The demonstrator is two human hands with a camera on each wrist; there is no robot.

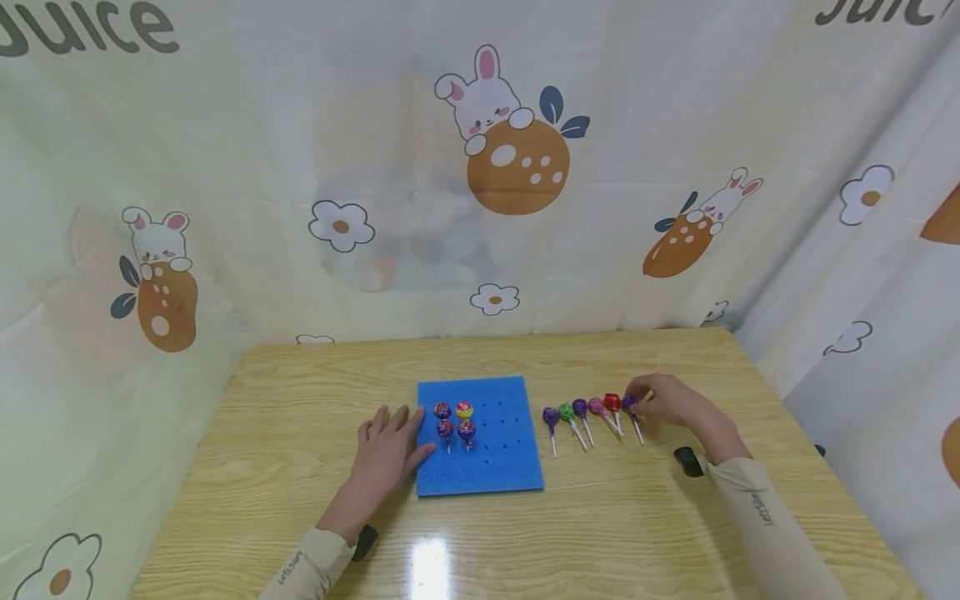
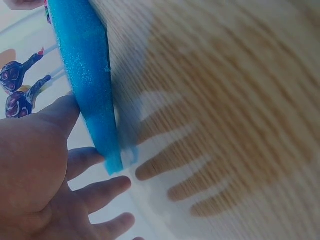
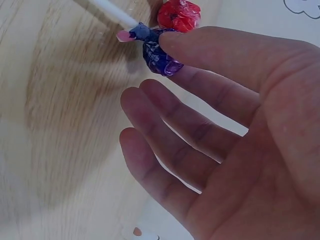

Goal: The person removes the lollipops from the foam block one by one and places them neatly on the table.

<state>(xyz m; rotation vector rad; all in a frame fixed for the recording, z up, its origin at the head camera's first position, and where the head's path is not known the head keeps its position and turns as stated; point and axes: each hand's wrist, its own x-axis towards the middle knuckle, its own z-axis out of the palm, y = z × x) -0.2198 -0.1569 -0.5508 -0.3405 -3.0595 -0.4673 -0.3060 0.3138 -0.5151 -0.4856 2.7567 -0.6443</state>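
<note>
My left hand rests at the left edge of a blue foam board, its fingers spread and its thumb touching the board. In the left wrist view, the fingers are straight beside the foam's edge. Several wrapped lollipops stand upright in the board's left part, with rows of small holes to their right. At the right end of a row of loose lollipops, my right hand pinches a purple lollipop by its wrapped head between thumb and forefinger. Its white stick points away from the palm.
Between the board and my right hand lie more lollipops: purple, green, another purple, pink and red. The wooden table meets a printed curtain at the back.
</note>
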